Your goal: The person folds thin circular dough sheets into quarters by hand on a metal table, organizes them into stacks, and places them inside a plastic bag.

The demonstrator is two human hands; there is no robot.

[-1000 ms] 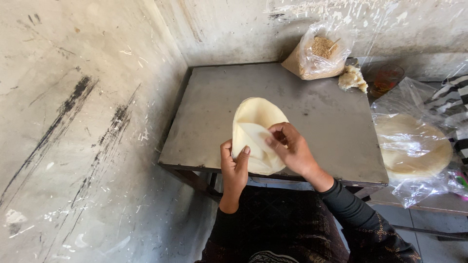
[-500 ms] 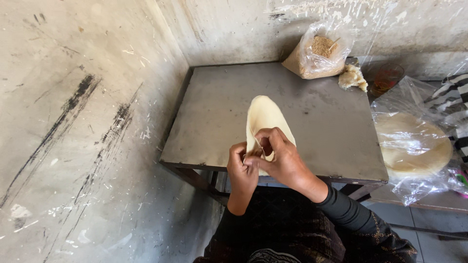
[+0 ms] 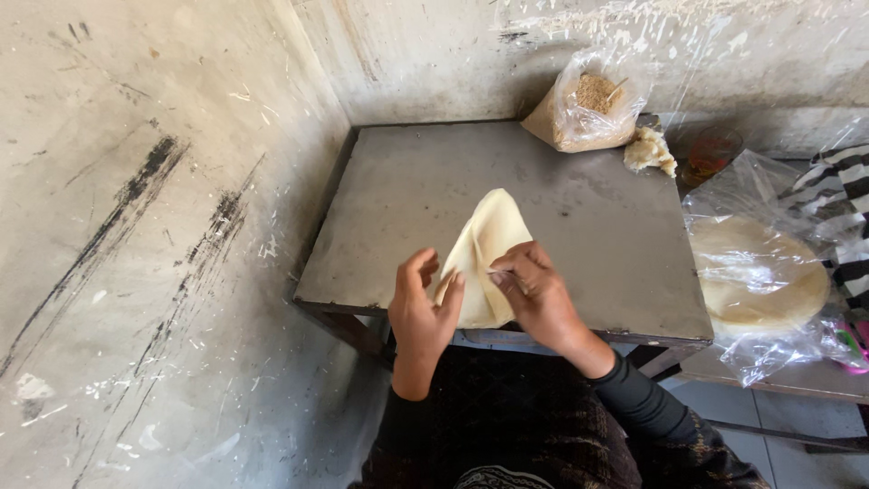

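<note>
A thin pale dough sheet point(image 3: 489, 244) is held just above the near edge of the grey metal table point(image 3: 416, 208), folded over on itself into a cone-like shape with its rounded tip pointing away from the fingers. The right hand point(image 3: 534, 294) pinches the overlapping flap near the middle, thumb and forefinger closed on the dough. The left hand point(image 3: 421, 312) cups the lower left edge, its fingers loosely curled, thumb pressed against the sheet. Judging by the shape, the fold is made and a pocket is forming, but nothing can be seen inside it and the lower end looks unsealed. Beyond the fingertips, at the far right corner of the table, stands a clear plastic bag of brown crumbly filling point(image 3: 588, 109) with a pale lump of dough point(image 3: 650, 149) beside it. Right of the right hand, off the table, a stack of round dough sheets point(image 3: 756, 276) lies under plastic film
</note>
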